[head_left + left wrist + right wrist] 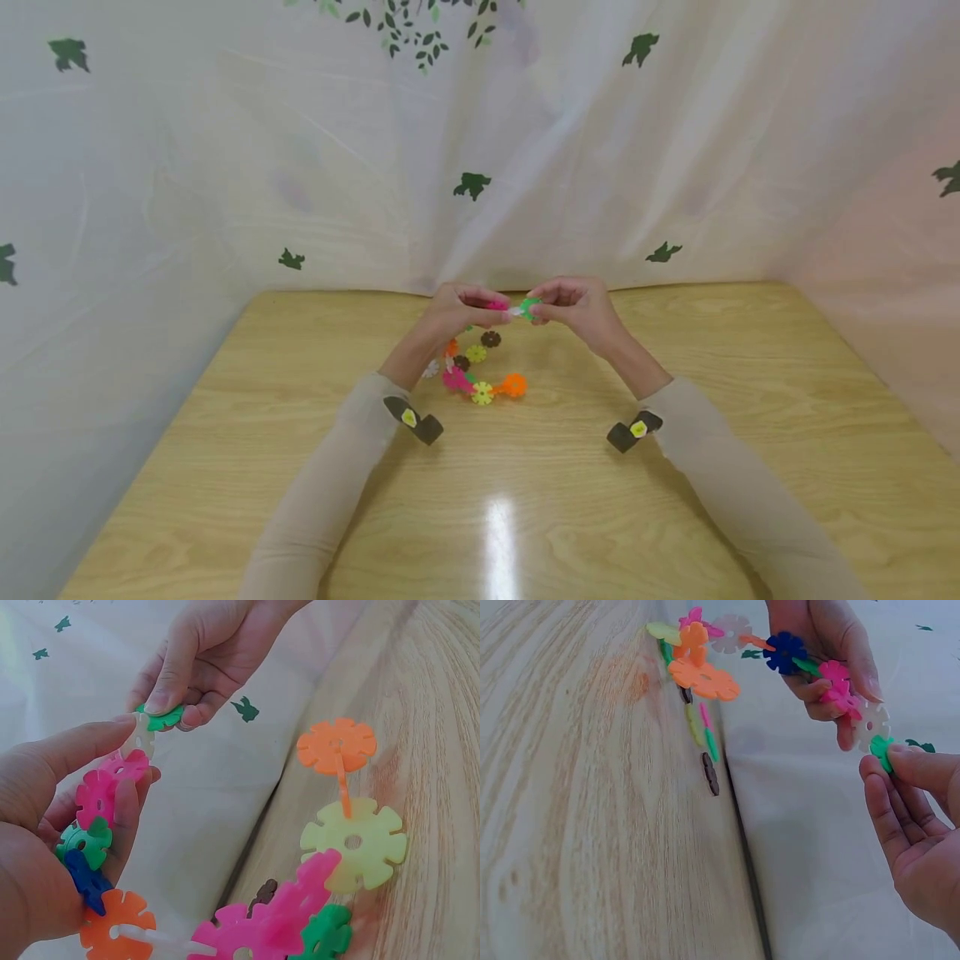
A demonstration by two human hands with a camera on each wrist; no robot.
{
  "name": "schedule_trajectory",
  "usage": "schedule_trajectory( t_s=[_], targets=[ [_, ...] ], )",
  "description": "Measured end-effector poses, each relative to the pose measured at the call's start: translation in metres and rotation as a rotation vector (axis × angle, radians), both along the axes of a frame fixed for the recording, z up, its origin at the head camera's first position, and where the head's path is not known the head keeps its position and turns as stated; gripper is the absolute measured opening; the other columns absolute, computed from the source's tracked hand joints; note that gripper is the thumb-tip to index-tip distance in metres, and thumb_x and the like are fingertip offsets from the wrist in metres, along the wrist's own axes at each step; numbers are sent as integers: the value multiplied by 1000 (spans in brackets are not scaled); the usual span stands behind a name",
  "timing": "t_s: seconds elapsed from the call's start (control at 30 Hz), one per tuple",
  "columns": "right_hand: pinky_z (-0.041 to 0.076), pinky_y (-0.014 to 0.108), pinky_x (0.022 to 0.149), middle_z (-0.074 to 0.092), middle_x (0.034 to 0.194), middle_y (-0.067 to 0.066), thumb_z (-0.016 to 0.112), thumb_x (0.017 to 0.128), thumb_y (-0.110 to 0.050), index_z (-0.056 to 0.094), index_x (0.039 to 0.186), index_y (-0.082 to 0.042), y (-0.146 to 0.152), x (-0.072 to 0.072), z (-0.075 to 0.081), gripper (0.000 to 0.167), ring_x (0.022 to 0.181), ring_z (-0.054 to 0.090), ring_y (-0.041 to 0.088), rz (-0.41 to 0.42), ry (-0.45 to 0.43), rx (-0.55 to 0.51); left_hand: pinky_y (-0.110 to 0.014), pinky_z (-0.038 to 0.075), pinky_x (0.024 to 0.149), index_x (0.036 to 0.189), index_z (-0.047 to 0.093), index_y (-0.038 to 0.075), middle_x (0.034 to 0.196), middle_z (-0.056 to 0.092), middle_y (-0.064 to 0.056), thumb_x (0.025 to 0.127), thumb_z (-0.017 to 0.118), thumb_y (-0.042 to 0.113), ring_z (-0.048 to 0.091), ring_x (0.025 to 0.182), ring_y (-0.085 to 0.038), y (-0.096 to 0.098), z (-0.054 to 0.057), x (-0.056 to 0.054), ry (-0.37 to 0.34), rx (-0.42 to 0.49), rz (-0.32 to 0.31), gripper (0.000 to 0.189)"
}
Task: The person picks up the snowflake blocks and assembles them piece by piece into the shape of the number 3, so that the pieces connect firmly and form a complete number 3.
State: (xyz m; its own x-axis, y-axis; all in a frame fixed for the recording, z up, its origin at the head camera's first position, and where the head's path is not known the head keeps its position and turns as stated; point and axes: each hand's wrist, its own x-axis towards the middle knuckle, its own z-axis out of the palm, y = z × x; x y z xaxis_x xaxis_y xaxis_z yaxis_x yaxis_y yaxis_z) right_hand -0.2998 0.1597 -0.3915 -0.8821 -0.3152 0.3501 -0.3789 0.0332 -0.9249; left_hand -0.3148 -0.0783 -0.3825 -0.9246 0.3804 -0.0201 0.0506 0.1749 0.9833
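Note:
A chain of notched, flower-shaped plastic discs hangs from my left hand (459, 307), whose thumb and fingers pinch it near a white disc (138, 741). Below that come pink discs (96, 796), a green one, a blue disc (88, 882) and an orange disc (97, 939), lying along the palm. My right hand (583, 310) pinches a small green disc (881, 753) between thumb and fingers, its edge right at the white disc's rim. The chain's other end curves down over the table, with a yellow disc (352, 859) and an orange disc (330, 754) at its tip.
Beneath the hands, several loose discs lie on the wooden table (570, 467), among them a brown disc (491, 339) and a yellow disc (476, 354). A pale curtain (360, 167) with leaf and bird shapes hangs behind the table's far edge.

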Motion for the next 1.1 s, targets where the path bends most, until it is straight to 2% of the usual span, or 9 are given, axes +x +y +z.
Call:
schedule_trajectory(
  t_s=[0.3, 0.47, 0.7, 0.83, 0.97, 1.03, 1.1],
  targets=[
    [62, 26, 69, 74, 79, -2, 73, 90, 3, 69, 106, 14, -4, 3, 1, 19, 68, 70, 15, -25, -9, -7, -36, 47, 80, 108, 79, 11, 88, 76, 4, 85, 84, 21, 63, 80, -15, -1, 2, 0, 13, -12, -9, 26],
    [63, 28, 70, 74, 80, -2, 73, 91, 3, 68, 108, 13, -7, 4, 1, 21, 69, 70, 14, -33, -41, -4, -42, 48, 84, 109, 79, 11, 89, 75, 4, 86, 83, 21, 65, 85, -23, -3, 2, -1, 7, -31, -22, 26],
    [64, 29, 75, 74, 81, -2, 70, 93, 2, 63, 117, 13, -7, 4, 3, 27, 72, 72, 12, 2, -195, 31, -56, 48, 101, 119, 74, 7, 97, 75, 0, 89, 80, 18, 63, 107, -44, -8, 0, -2, -37, -41, -93, 33],
    [64, 34, 83, 73, 85, -2, 68, 96, -3, 63, 126, 8, -3, 3, 5, 31, 78, 73, 13, 30, -252, 105, -51, 50, 103, 120, 73, 10, 104, 74, -3, 89, 80, 20, 63, 112, -43, -9, -1, -2, -13, -67, -134, 33],
    [63, 37, 87, 72, 84, -2, 66, 98, -5, 63, 128, 9, -2, 3, 7, 33, 79, 73, 13, 38, -275, 151, -54, 50, 108, 124, 69, 3, 111, 73, -10, 91, 77, 17, 65, 110, -40, -7, 2, 0, 12, -68, -173, 36],
    [63, 37, 87, 71, 83, -2, 66, 98, -4, 62, 128, 10, -3, 3, 7, 33, 78, 73, 12, 33, -281, 159, -55, 50, 109, 125, 67, 1, 116, 71, -12, 93, 75, 16, 66, 110, -37, -7, 5, 2, 44, -73, -166, 37],
    [63, 37, 86, 70, 82, -1, 66, 97, -3, 61, 128, 11, -4, 3, 7, 34, 77, 72, 12, 28, -289, 158, -51, 53, 106, 126, 66, 0, 121, 70, -13, 94, 74, 16, 66, 110, -31, -7, 7, 4, 96, -85, -137, 37]
  ],
)
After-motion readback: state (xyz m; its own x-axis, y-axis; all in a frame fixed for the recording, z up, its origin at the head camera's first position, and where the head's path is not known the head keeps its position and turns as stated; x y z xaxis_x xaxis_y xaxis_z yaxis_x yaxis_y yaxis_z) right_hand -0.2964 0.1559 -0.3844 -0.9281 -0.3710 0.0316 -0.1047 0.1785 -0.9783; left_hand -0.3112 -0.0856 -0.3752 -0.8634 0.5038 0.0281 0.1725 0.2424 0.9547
